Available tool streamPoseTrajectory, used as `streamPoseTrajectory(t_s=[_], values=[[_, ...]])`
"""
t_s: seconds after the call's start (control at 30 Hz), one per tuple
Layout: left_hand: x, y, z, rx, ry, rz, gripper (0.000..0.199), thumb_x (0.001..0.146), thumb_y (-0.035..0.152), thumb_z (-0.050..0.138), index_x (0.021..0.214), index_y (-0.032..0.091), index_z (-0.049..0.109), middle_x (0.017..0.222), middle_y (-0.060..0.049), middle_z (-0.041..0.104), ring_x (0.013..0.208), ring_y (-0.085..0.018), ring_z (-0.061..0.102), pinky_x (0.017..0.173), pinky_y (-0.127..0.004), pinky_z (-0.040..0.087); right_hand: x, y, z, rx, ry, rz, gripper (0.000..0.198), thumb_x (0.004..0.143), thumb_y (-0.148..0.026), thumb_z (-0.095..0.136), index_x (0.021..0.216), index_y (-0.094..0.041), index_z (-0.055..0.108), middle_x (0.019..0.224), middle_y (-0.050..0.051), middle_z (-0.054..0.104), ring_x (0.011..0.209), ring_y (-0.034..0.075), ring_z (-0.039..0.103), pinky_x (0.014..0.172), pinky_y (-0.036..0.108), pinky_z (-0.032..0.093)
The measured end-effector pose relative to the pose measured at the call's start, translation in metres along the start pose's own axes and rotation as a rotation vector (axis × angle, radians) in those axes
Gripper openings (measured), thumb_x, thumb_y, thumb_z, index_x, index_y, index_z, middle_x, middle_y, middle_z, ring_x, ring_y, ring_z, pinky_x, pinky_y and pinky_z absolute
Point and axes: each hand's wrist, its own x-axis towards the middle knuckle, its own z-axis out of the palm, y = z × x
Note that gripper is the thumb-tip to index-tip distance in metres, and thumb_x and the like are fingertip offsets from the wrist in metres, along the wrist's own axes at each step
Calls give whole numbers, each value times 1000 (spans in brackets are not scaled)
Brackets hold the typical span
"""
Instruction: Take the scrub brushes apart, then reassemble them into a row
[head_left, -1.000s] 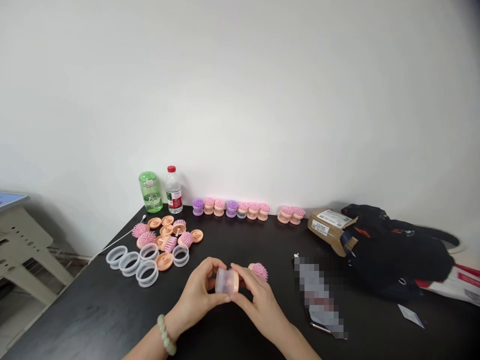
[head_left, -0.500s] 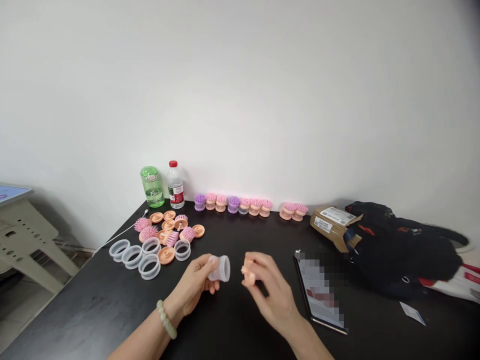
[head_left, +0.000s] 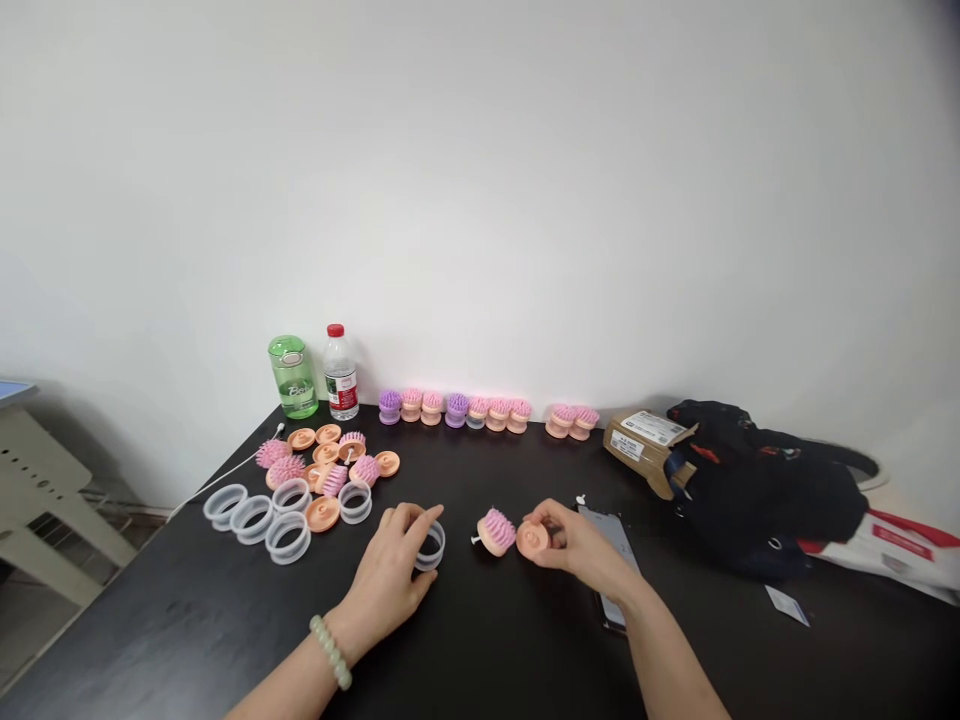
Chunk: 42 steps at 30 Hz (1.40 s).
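Observation:
My left hand (head_left: 397, 560), with a pale beaded bracelet at the wrist, has its fingers round a clear plastic ring (head_left: 441, 548) low at the table. In my right hand (head_left: 566, 540) an orange round cap (head_left: 532, 541) is pinched between thumb and fingers. Between the hands, a pink bristle brush head (head_left: 496, 532) lies tipped on its side, its white stem pointing left. It lies close beside the cap; whether they touch I cannot tell. Over to the left are several loose clear rings (head_left: 288, 538), orange caps (head_left: 322, 514) and pink brush heads (head_left: 285, 470).
Along the wall stands a row of pink and purple brushes (head_left: 457, 409). A green bottle (head_left: 294, 378) and a water bottle (head_left: 341, 375) are at back left. To the right are a phone (head_left: 611, 530), a small white piece (head_left: 580, 499), a cardboard box (head_left: 645, 440) and a black bag (head_left: 787, 500).
My left hand has lowered the clear ring toward the table. My right hand has moved right, partly over the phone, and the pink brush head now lies between the hands. The view has shifted slightly.

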Motion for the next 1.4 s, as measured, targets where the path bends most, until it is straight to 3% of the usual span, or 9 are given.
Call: streamPoseTrajectory(t_s=[0.1,0.23,0.43,0.67,0.8,0.97,1.13,1.2,1.4], values=[[0,0,2,3,-16,-19,92,64,10,81,144,31,42,127,-10,55,113,-31,54,96,-52,51,2,-5,22,-107,2,-81,38,68,-14,67,105,-24,66,99,0,70,78,18,64,76,33,52],[-1,0,6,39,-34,16,104,57,19,91,145,34,39,138,-12,50,125,-36,48,101,-56,47,2,-10,55,-139,-15,-200,65,68,-7,63,129,-28,59,128,5,62,100,22,64,92,38,52],[1,5,4,184,-65,17,73,66,12,84,129,31,53,132,-9,57,122,-34,50,97,-53,48,0,-9,70,-197,-76,-326,69,68,-4,64,131,-34,60,138,3,57,125,28,52,105,47,46],[2,8,-2,277,-93,-36,52,69,14,82,113,23,58,112,-7,58,101,-27,56,85,-42,52,0,-21,87,-236,-62,-416,51,77,-13,67,126,-27,61,119,7,66,112,27,58,98,44,51],[2,4,-6,391,-45,-49,42,71,8,75,107,20,57,115,-7,57,103,-26,55,86,-40,51,7,-20,98,-276,1,-411,39,85,-13,56,123,-20,59,111,10,64,106,25,61,95,41,52],[5,-3,-12,468,2,-38,20,86,3,52,93,20,59,95,-3,64,93,-26,58,81,-43,50,34,-28,111,-314,56,-409,37,80,-7,58,115,-20,61,111,10,66,108,28,59,95,42,50],[11,-17,-17,520,74,-47,15,89,6,54,92,19,62,93,-5,68,93,-28,61,83,-47,50,63,-49,133,-339,49,-455,45,68,3,62,107,-20,64,112,8,67,108,28,58,96,41,50],[14,-27,-18,532,105,-54,17,85,5,61,97,17,63,102,-7,69,99,-30,62,87,-48,50,72,-55,142,-349,46,-480,51,66,5,63,110,-21,64,116,6,66,110,26,58,99,39,49],[13,-41,-9,640,244,-38,63,61,6,84,119,13,60,127,-17,65,120,-40,57,100,-56,46,89,-50,140,-424,86,-493,60,69,1,67,124,-23,59,132,8,58,124,25,54,101,38,50]])
